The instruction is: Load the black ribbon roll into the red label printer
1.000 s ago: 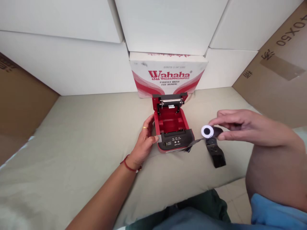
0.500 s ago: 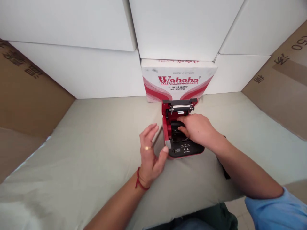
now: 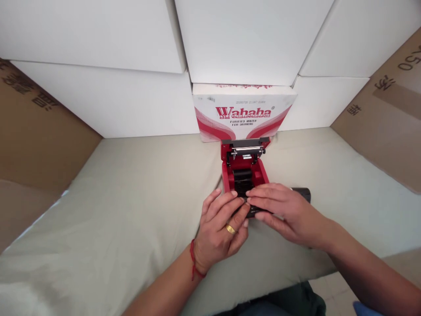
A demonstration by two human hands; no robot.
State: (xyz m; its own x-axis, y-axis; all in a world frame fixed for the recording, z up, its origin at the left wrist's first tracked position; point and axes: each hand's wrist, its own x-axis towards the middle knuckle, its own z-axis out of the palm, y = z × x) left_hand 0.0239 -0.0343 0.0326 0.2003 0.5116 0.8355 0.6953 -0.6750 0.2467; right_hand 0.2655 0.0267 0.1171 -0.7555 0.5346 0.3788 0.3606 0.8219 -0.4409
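Note:
A red and black device (image 3: 262,174), like a small printer, stands with its lid (image 3: 246,147) raised and a black roll (image 3: 242,175) inside. Over its front panel lies my left hand (image 3: 223,226), a gold ring on one finger, fingertips together on the black strip at the inner edge. From the right my right hand (image 3: 289,215) meets it there, its fingertips pressed on the same strip. Whatever is between the fingertips is too small to make out. Both hands cover most of the front panel.
Behind the device a Wahaha carton (image 3: 245,114) leans against white boxes (image 3: 250,39). Brown cardboard walls (image 3: 36,127) flank the cloth-covered table (image 3: 131,188). A black object (image 3: 302,193) lies beside my right hand, partly hidden.
My right hand has come out of the roll compartment and down to the front panel. My left hand has moved right from the device's side onto the panel, its fingers now together.

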